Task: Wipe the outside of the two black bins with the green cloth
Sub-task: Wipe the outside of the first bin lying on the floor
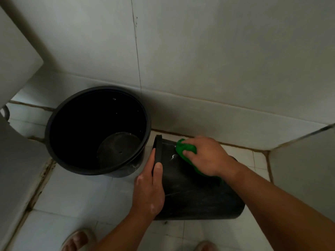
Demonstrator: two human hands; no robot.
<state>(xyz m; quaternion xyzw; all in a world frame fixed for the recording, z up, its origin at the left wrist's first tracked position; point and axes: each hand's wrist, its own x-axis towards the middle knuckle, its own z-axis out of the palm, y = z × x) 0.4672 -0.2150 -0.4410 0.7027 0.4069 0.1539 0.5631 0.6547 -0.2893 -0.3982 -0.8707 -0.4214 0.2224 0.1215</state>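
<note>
Two black bins are on the white tiled floor. The larger bin (59,142) stands upright at the left with its mouth open towards me. The smaller bin (195,194) lies tipped on its side, rim to the left. My left hand (149,189) grips its rim, thumb laid over the edge. My right hand (206,155) holds the bunched green cloth (182,146) and presses it against the upper side of this bin, near the rim. Wet streaks shine on the bin beside the cloth.
A tiled wall with a raised ledge (217,115) runs behind the bins. A white fixture (16,57) juts in at the upper left. A tiled corner (301,160) closes in on the right. My sandalled feet (78,240) show at the bottom edge.
</note>
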